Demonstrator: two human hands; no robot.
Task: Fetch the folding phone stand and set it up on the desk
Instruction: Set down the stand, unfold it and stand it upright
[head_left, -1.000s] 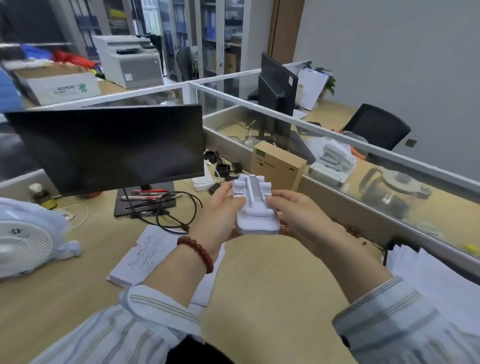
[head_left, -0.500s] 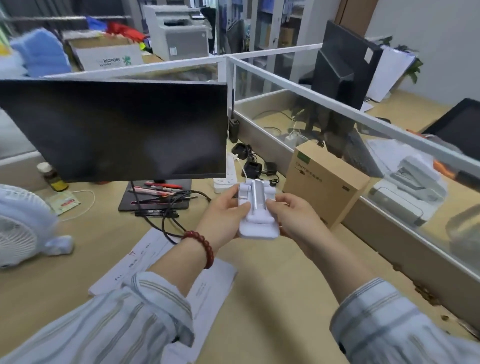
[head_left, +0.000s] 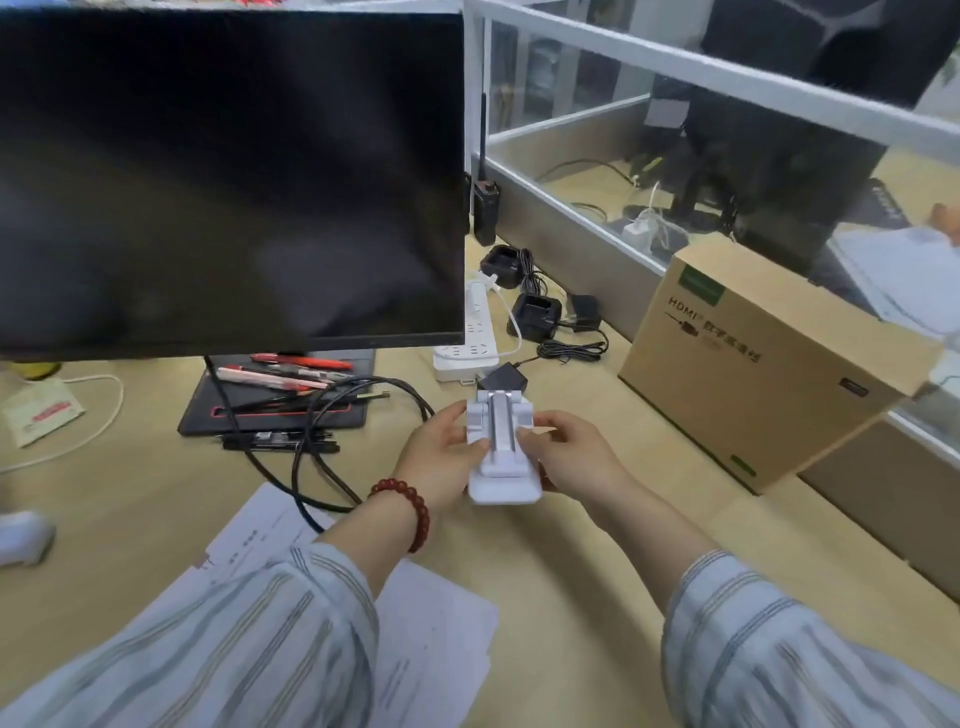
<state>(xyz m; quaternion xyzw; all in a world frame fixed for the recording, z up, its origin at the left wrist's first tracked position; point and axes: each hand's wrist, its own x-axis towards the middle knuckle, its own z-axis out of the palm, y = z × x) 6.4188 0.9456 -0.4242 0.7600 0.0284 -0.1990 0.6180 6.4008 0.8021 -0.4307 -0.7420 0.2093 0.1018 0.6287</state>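
Note:
The white folding phone stand (head_left: 501, 449) is folded flat, with a silver-grey arm lying along its middle. Both hands hold it just above the wooden desk (head_left: 571, 561), in front of the monitor's right corner. My left hand (head_left: 441, 457) grips its left side, thumb on top. My right hand (head_left: 569, 454) grips its right side, fingers over the top edge. A red bead bracelet circles the left wrist.
A black monitor (head_left: 228, 176) fills the upper left, with pens and cables (head_left: 311, 410) on its base. A white power strip (head_left: 470, 340) and black chargers lie behind the stand. A cardboard HDMI box (head_left: 769, 364) stands to the right by the glass partition. Papers (head_left: 431, 639) lie near me.
The view has dropped and moved closer to the desk. Both hands have brought the folded stand down and forward, close to the desk surface near the power strip.

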